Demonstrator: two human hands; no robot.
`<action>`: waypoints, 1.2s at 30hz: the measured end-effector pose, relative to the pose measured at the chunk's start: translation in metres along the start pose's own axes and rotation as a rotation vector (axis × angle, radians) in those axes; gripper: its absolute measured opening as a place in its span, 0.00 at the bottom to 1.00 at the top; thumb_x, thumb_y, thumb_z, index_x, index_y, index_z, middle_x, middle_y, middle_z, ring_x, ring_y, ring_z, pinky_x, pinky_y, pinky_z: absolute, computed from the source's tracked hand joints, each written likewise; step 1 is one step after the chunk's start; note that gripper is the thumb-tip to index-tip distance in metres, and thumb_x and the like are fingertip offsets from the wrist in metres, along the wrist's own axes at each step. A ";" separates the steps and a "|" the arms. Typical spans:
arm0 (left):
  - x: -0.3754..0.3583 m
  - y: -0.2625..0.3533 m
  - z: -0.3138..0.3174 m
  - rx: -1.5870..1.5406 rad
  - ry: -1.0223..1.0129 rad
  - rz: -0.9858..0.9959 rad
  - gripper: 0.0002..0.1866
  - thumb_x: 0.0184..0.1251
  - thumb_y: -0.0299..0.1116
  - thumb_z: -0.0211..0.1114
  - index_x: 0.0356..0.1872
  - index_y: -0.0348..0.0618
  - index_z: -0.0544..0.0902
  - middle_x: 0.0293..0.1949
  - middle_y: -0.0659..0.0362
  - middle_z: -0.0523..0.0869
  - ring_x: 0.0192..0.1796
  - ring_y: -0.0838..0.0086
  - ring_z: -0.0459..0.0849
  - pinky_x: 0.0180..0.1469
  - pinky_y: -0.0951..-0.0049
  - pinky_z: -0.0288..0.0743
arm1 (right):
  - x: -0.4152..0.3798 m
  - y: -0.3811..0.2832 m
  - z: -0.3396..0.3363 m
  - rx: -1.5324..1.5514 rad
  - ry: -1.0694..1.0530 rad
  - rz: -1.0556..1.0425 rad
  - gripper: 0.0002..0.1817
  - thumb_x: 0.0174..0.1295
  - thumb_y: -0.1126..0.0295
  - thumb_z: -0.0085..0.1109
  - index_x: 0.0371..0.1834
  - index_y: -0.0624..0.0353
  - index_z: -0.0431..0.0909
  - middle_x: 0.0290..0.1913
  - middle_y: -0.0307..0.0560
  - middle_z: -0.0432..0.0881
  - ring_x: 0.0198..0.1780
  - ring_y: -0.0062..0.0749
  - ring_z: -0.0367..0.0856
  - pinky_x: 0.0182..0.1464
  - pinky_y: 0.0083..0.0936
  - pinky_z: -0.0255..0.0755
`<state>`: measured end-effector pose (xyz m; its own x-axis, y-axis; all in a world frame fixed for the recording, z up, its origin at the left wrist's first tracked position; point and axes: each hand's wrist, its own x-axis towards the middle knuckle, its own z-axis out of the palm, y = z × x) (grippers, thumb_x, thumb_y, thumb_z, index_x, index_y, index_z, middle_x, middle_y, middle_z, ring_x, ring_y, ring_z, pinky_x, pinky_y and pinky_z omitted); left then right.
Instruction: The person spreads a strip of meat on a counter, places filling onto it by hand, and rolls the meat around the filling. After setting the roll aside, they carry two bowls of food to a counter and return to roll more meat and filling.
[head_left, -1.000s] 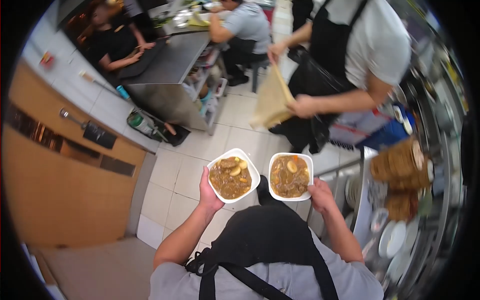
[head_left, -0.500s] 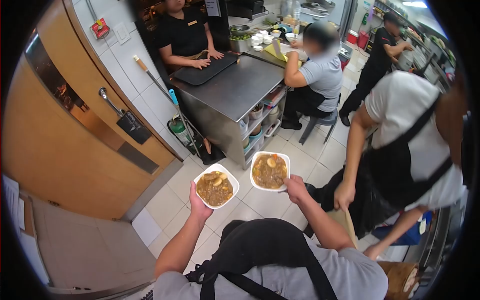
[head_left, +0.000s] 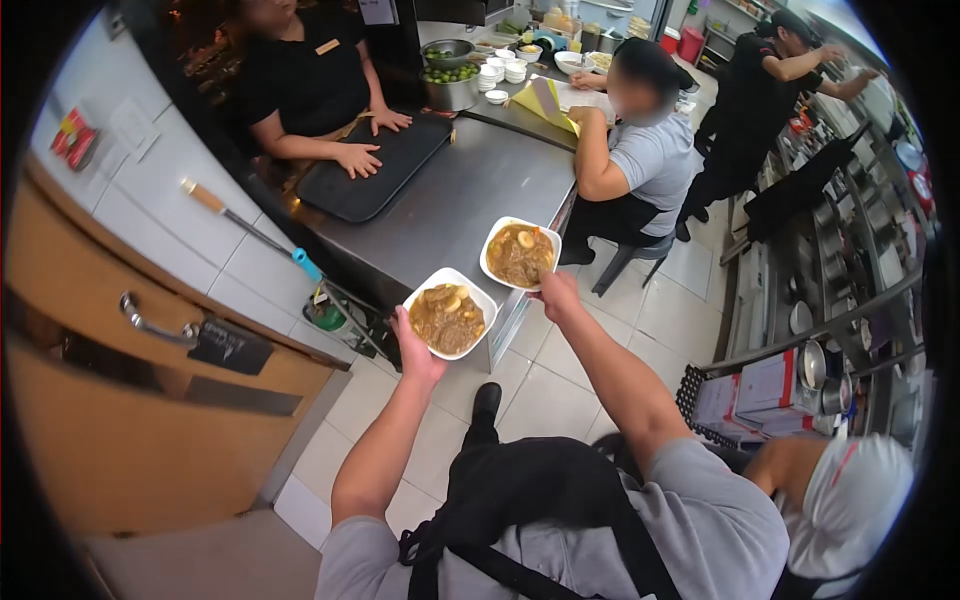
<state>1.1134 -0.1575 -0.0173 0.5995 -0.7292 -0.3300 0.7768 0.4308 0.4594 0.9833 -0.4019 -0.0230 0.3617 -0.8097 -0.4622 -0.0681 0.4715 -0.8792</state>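
My left hand (head_left: 418, 348) grips a white square bowl (head_left: 481, 287) by its left side. Brown stew (head_left: 447, 315) with pale round slices fills it. In my right hand (head_left: 558, 296) is a second white bowl (head_left: 490, 240), held at its lower right rim, with similar stew (head_left: 520, 256) inside. Both bowls are level, close together but apart, near the front edge of the steel table (head_left: 440, 215). A black tray (head_left: 385, 170) lies on that table, with another person's hands (head_left: 372, 142) resting on it.
A seated person (head_left: 640, 150) writes at the table's far right. Stacked white cups (head_left: 505, 68) and a pot of green fruit (head_left: 450, 88) stand at the back. A wooden door (head_left: 100, 400) is on the left, a steel rack (head_left: 820, 240) on the right. Another person (head_left: 850, 510) bends close at lower right.
Both bowls have come forward to the steel table's edge as I stepped nearer. The co-worker on my right has dropped behind, lower in view. The far person has raised their arms.
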 end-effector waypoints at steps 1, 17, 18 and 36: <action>0.013 -0.001 0.011 0.000 -0.044 -0.037 0.36 0.83 0.64 0.41 0.72 0.44 0.69 0.70 0.52 0.78 0.70 0.57 0.78 0.73 0.52 0.73 | 0.017 -0.002 0.006 -0.019 0.034 -0.002 0.16 0.69 0.77 0.51 0.52 0.83 0.73 0.50 0.64 0.82 0.37 0.46 0.88 0.31 0.37 0.86; 0.201 -0.007 0.086 0.523 0.382 -0.100 0.44 0.77 0.64 0.55 0.76 0.35 0.62 0.70 0.46 0.74 0.67 0.61 0.79 0.68 0.65 0.75 | 0.137 -0.027 -0.035 -0.003 0.064 -0.178 0.19 0.74 0.59 0.58 0.58 0.62 0.75 0.44 0.40 0.76 0.43 0.27 0.74 0.47 0.41 0.84; 0.194 0.005 0.089 0.681 0.292 -0.207 0.45 0.75 0.65 0.57 0.76 0.34 0.61 0.69 0.45 0.76 0.67 0.60 0.80 0.69 0.64 0.75 | 0.123 -0.023 -0.054 0.018 0.123 -0.069 0.19 0.74 0.57 0.58 0.57 0.62 0.76 0.44 0.40 0.76 0.43 0.26 0.75 0.47 0.40 0.83; 0.252 0.179 0.189 1.033 0.102 0.195 0.34 0.76 0.40 0.61 0.78 0.45 0.59 0.37 0.59 0.84 0.23 0.80 0.77 0.24 0.76 0.73 | -0.064 0.125 -0.256 -0.867 -0.018 0.372 0.21 0.63 0.68 0.63 0.54 0.71 0.82 0.42 0.60 0.86 0.38 0.48 0.89 0.34 0.42 0.89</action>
<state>1.3669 -0.3643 0.1373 0.7468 -0.6273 -0.2209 0.1531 -0.1611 0.9750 0.7136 -0.3808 -0.1331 0.1915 -0.6503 -0.7352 -0.8474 0.2684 -0.4581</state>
